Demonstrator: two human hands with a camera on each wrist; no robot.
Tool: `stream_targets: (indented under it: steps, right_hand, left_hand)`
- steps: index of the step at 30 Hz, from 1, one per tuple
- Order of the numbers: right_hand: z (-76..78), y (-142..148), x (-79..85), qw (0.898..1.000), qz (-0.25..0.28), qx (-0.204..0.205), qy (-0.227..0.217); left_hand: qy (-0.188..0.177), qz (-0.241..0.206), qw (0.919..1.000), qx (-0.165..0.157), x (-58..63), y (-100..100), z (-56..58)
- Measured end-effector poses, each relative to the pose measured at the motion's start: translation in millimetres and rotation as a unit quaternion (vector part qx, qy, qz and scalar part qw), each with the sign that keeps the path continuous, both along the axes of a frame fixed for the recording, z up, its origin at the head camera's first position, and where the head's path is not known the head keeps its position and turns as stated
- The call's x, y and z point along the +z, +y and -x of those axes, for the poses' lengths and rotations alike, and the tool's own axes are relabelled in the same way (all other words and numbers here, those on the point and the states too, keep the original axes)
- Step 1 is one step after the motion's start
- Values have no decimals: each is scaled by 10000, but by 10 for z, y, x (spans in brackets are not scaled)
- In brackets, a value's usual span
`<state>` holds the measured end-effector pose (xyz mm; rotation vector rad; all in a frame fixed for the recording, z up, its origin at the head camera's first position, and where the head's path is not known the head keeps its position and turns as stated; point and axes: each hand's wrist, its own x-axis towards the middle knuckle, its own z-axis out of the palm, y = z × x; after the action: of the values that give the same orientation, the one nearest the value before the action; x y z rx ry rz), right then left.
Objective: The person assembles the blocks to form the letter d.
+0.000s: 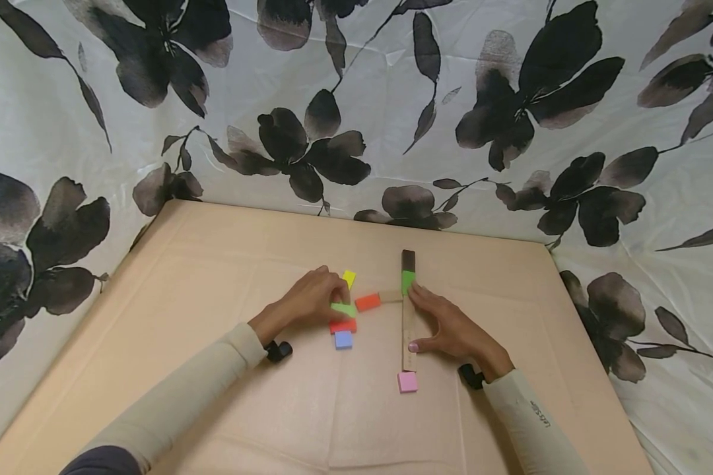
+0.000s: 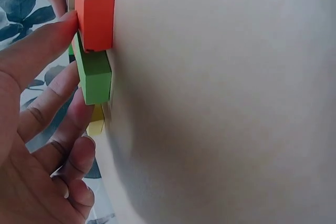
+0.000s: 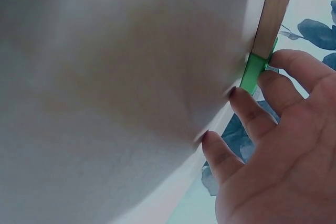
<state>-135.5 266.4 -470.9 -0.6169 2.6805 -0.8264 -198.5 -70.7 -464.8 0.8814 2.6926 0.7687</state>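
My left hand (image 1: 311,297) has its thumb and fingers around a light green block (image 2: 95,77). In the left wrist view its thumb tip also touches the red block (image 2: 97,22) beside it. A blue block (image 1: 343,340) adjoins that red one, and a yellow block (image 1: 349,278) lies just beyond the fingers. My right hand (image 1: 451,324) rests along a straight column, fingers extended. Its forefinger touches a darker green block (image 1: 407,282), and its thumb touches the plain wooden length (image 1: 408,330) of the column. A dark block (image 1: 408,260) tops the column.
A pink block (image 1: 407,382) stands at the column's near end. Between the two groups, an orange-red block (image 1: 368,303) and a tan wooden block (image 1: 391,297) form a crosswise row. The tan table (image 1: 243,409) ends at a floral cloth (image 1: 392,79) behind.
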Motion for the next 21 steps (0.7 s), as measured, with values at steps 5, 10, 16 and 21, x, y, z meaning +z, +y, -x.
stream_targets:
  steps: [5,10,16,21]
  right_hand:
    - [-1,2,3,10000,-12,9,36]
    - [1,1,1,10000,-12,13,39]
    - [-2,-10,7,10000,-23,14,25]
    - [-4,-7,9,10000,-29,29,22]
  left_hand:
    - [-117,25,9999,-6,3,-3,-90]
    - [-170,-45,9998,-26,-3,-21,-179]
    - [-239,-180,9996,-24,-17,-72,-283]
    - [-534,-351,9979,-123,-27,-89,-362]
